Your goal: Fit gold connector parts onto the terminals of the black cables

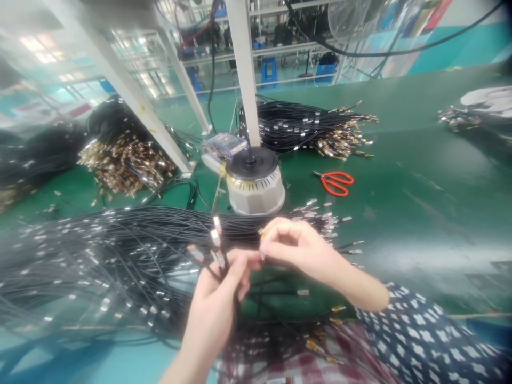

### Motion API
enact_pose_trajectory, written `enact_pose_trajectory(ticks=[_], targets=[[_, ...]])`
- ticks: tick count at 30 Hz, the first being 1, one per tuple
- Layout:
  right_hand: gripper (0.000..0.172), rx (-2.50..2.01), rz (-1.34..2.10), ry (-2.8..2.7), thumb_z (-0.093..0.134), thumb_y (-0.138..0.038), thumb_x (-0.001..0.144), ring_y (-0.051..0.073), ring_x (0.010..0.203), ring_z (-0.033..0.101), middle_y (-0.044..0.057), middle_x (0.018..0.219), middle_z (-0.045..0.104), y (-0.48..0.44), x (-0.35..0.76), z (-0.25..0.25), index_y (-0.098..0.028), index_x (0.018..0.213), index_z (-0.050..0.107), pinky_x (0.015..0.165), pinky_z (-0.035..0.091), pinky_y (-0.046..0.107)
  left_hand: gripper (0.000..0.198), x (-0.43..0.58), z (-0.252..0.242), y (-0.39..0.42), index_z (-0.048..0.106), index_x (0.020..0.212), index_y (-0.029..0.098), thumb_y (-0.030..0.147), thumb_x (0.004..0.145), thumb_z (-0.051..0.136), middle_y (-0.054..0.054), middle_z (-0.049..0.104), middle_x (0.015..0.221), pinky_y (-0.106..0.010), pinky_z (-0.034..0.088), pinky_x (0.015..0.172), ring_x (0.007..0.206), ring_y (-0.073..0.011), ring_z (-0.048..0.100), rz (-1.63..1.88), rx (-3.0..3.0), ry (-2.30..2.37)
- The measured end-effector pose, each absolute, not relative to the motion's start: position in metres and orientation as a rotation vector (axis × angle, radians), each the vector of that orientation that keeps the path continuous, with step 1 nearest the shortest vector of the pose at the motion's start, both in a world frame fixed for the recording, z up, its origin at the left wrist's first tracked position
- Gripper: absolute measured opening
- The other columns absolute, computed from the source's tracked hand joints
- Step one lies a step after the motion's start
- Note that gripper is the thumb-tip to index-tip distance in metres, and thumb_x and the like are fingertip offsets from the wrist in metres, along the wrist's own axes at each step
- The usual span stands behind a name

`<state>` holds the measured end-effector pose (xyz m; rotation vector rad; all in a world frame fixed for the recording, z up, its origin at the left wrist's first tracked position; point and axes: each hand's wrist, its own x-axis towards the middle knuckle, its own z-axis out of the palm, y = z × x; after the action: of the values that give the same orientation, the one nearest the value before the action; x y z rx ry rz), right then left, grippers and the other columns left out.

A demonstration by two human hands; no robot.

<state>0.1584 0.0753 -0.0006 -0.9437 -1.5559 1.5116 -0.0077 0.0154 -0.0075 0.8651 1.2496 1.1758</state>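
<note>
My left hand (216, 298) is closed around several thin black cables, whose metal connectors (216, 237) stick up above the thumb. My right hand (302, 248) pinches at the end of a cable, its fingertips meeting those of the left. A small yellow bit shows at the right fingertips; the rest of what they pinch is hidden. Beneath both hands a long bundle of black cables (148, 229) lies across the green table, with silver connectors (330, 221) at its right end. More cables with yellow-wrapped ends (316, 346) rest on my lap.
Just beyond the hands stands a round tape dispenser (256, 192) with yellow pieces on its rim. Red-handled scissors (338, 183) lie to its right. Other cable bundles (296, 125) and a connector heap (128, 165) sit behind. White frame posts (244, 69) rise from the green table (400, 186).
</note>
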Motion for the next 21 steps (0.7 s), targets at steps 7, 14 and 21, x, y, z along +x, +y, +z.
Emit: enact_pose_trajectory(ticks=[7,14,21], targets=[[0.013,-0.977,1.398,-1.661,0.064,-0.017,0.080,0.014,0.076,0.057,0.003,0.082,0.062,0.066,0.157,0.007,-0.015,0.067,0.062,0.070,0.045,0.027,0.021,-0.009,-0.006,0.016,0.072,0.078,0.016,0.028,0.065,0.084,0.002,0.058,0.056,-0.020,0.029,0.042,0.046,-0.0086,0.043,1.001,0.927,1.333],[0.015,-0.928,1.437,-1.536,0.054,-0.028,0.093,0.014,0.075,0.058,0.001,0.080,0.064,0.067,0.168,0.003,-0.018,0.084,0.058,0.071,0.044,0.028,0.019,-0.007,-0.003,0.014,0.067,0.078,0.015,0.027,0.071,0.080,-0.001,0.065,0.061,-0.017,0.027,0.040,0.040,-0.0038,0.039,1.149,0.799,1.263],[0.015,-0.856,1.474,-1.679,0.041,-0.031,0.101,0.013,0.071,0.057,-0.001,0.076,0.061,0.062,0.173,0.007,-0.021,0.092,0.047,0.069,0.044,0.026,0.018,-0.006,0.000,0.018,0.070,0.087,0.015,0.024,0.074,0.079,0.003,0.060,0.063,-0.016,0.030,0.040,0.041,-0.0025,0.042,1.189,0.791,1.212]])
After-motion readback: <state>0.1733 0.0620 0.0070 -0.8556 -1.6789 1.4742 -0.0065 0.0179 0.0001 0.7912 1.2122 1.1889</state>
